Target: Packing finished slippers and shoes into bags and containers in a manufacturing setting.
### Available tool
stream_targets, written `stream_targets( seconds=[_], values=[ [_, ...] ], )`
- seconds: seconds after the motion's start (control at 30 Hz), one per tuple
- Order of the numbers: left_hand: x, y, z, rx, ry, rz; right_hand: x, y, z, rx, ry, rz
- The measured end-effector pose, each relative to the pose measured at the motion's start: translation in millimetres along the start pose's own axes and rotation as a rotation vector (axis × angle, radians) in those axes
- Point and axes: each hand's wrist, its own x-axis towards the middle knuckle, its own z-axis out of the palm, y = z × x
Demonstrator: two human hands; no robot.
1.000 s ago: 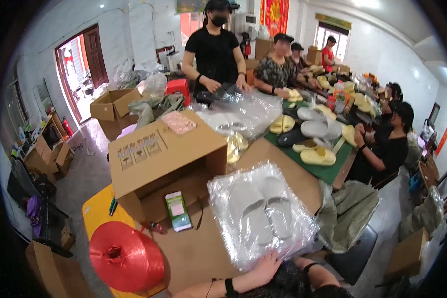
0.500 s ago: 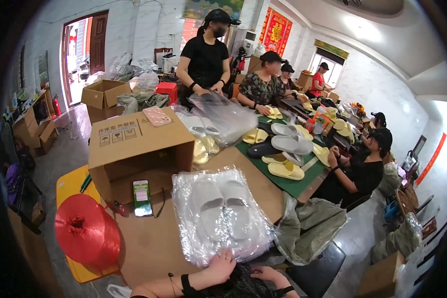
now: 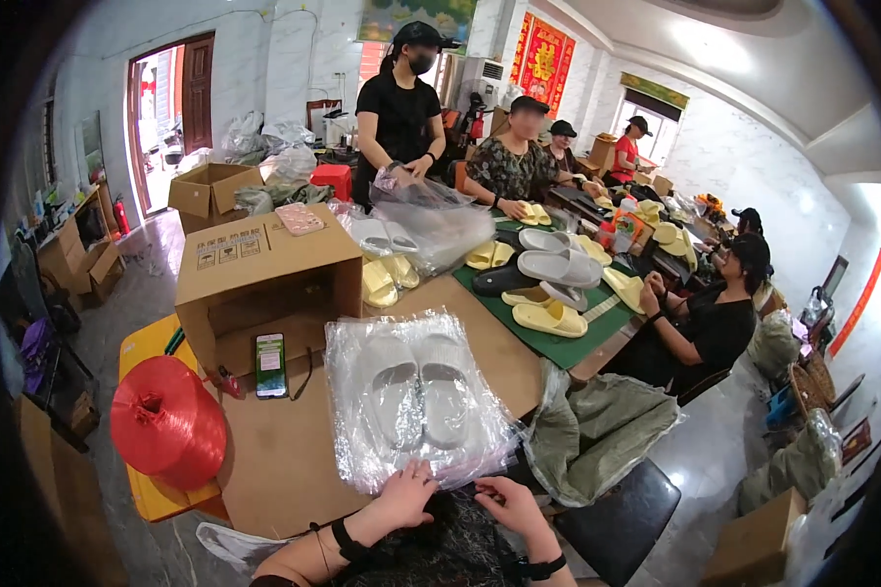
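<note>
A pair of grey slippers (image 3: 444, 403) lies side by side in a clear plastic bag (image 3: 489, 442), on a stack of similar plastic in front of me. The fingers of my left hand (image 3: 406, 494) lie outstretched on the near edge of the bag. Beside its near right corner is my right hand (image 3: 512, 506), thumb and forefinger apart and the other fingers loosely bent. I see nothing in it, and cannot tell whether a fingertip touches the plastic.
Left of the bag are a phone (image 3: 271, 367), an open carton (image 3: 264, 256) and a red twine roll (image 3: 166, 421). Yellow, grey and black slippers cover a green mat (image 3: 600, 331). Green-grey sacking (image 3: 607, 430) hangs at right. Co-workers sit or stand around the table.
My right hand has come up from my lap to the bag's near edge. My left hand keeps touching the bag, its fingers now spread more. The view has shifted slightly.
</note>
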Motion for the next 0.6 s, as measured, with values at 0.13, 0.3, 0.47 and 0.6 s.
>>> stream_targets(
  seconds=[0.13,0.3,0.47,0.6],
  values=[
    [-6,0,-7,-0.020,-0.036,0.001,2,-11,11,0.026,0.041,-0.019],
    [-10,-8,-1,-0.047,-0.016,0.027,16,-16,11,0.002,0.133,0.002],
    [-13,-18,-5,-0.139,0.029,0.008,52,-37,12,0.052,0.369,-0.133],
    [-11,-23,-6,-0.216,0.041,0.019,78,-52,15,0.018,0.466,-0.168]
  ],
)
